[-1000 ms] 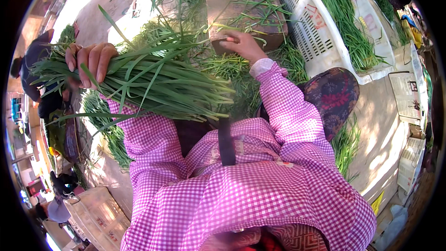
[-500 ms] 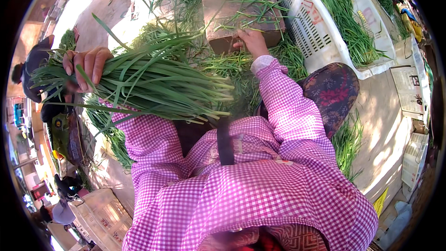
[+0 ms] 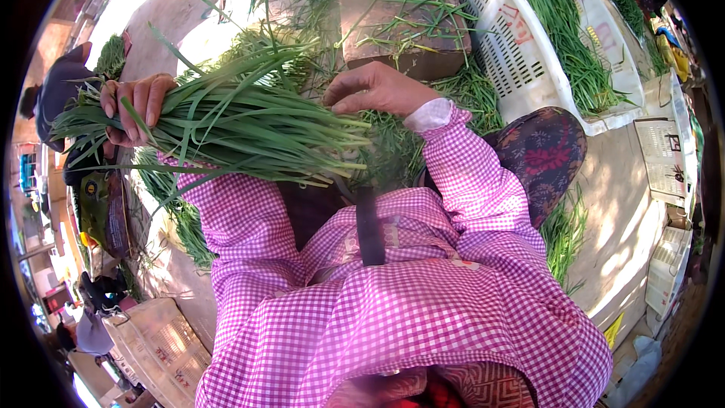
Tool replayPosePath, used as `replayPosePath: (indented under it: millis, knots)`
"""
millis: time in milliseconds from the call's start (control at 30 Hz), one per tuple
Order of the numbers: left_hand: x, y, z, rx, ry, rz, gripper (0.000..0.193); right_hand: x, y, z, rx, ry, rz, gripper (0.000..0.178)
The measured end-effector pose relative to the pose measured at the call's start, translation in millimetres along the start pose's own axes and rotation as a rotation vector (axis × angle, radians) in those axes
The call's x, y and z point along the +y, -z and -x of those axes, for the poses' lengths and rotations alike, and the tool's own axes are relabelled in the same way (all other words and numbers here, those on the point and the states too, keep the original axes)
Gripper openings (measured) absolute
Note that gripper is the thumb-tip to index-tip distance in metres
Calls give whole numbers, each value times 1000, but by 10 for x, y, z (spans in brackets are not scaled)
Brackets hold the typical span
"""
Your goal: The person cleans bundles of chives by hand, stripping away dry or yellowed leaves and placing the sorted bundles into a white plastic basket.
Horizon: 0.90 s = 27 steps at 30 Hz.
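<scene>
A thick bunch of garlic chives [image 3: 234, 125] lies across in front of me at the left, its pale stem ends pointing right. My left hand [image 3: 138, 108] is wrapped round its leafy part. By the upper edge of the stems is my right hand [image 3: 381, 91], fingers bent and drawn together toward the thumb. What its fingertips hold, if anything, I cannot make out. Just beyond it stands a brown block [image 3: 400, 11] strewn with loose cut stems [image 3: 427, 19].
White slatted crates [image 3: 513, 45] at the far right hold long green chives [image 3: 551, 30]. Trimmings [image 3: 468, 102] lie round the block. More chives [image 3: 563, 238] rest beside my patterned knee [image 3: 540, 155]. A person in a dark cap [image 3: 64, 94] is at the left, above a beige crate [image 3: 162, 347].
My right hand has come off the block's near edge and moved left and toward me, to the chive stems. The left hand keeps its hold on the bunch, nearly still.
</scene>
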<state>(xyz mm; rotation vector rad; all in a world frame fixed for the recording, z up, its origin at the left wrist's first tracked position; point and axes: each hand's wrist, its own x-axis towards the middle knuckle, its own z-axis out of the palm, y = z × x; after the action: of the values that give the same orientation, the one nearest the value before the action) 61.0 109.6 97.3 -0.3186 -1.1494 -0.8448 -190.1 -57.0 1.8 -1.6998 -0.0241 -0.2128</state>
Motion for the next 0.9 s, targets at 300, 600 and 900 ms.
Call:
replayPosePath:
  millis: [300,600,900]
  knots:
    - [-31,-64,48,138,-41,-58,19,51,18,-1,296,-14,-286,19]
    - [128,85,134,385,-59,19,20,237,484,122,789,6,-587,22]
    - [569,574,434,911,-39,-44,11,100,571,189,706,-87,15,18]
